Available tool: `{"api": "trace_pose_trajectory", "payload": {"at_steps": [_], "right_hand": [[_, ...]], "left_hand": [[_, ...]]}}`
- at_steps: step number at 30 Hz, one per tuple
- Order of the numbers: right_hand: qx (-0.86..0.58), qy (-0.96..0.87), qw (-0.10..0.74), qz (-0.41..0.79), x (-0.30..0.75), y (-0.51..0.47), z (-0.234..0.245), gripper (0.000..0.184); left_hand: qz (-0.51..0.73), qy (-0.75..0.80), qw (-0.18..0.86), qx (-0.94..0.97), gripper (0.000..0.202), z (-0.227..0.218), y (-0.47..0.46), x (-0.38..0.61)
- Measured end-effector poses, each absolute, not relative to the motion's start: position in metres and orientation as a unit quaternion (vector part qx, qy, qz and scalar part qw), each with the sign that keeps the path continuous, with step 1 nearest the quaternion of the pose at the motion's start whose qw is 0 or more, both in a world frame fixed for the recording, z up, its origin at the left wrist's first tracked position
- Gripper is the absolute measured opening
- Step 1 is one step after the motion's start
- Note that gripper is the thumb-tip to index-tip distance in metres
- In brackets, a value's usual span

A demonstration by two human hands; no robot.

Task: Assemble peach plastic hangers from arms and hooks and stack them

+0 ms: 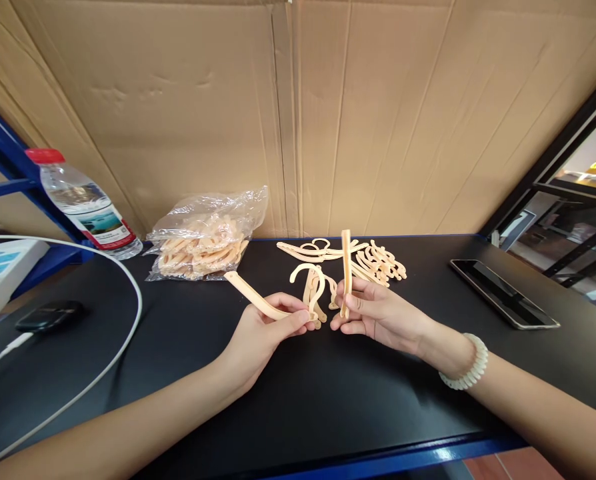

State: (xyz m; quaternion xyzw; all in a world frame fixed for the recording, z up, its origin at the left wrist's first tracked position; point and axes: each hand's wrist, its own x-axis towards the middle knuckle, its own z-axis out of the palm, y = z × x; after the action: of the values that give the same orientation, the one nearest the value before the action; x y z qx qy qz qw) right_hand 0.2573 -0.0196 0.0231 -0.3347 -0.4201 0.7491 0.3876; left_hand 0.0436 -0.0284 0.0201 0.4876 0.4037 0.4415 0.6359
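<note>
My left hand (263,333) pinches one end of a long, slightly curved beige plastic strip (251,295) that points up and to the left. An upright beige plastic strip (347,267) is gripped near its lower end by my right hand (378,313). The two hands almost meet above the black tabletop (298,393). Just behind my fingers lies a hooked beige piece (311,277), and behind that a loose pile of similar beige plastic pieces (373,260).
A clear plastic bag of beige pieces (205,243) lies at the back left. A water bottle (85,207) lies on its side beside it. A white cable (123,333) curves over the left. A phone (503,293) rests at right. Cardboard (298,113) walls the back.
</note>
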Motion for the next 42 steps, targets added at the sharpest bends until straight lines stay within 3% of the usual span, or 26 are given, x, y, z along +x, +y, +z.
{"api": "trace_pose_trajectory", "payload": {"at_steps": [26,38,42], "right_hand": [[-0.308,-0.530,0.453,0.648,0.239,-0.034,0.016,0.027],[-0.318,-0.539,0.526,0.576,0.234,-0.045,0.018,0.054],[-0.320,-0.552,0.532,0.557,0.234,-0.048,0.017,0.053]], "left_hand": [[0.426,0.337,0.676,0.498,0.013,0.021,-0.031,0.042],[0.418,0.287,0.698,0.505,0.013,0.020,-0.032,0.042],[0.416,0.284,0.697,0.511,0.013,0.019,-0.032,0.042]]}}
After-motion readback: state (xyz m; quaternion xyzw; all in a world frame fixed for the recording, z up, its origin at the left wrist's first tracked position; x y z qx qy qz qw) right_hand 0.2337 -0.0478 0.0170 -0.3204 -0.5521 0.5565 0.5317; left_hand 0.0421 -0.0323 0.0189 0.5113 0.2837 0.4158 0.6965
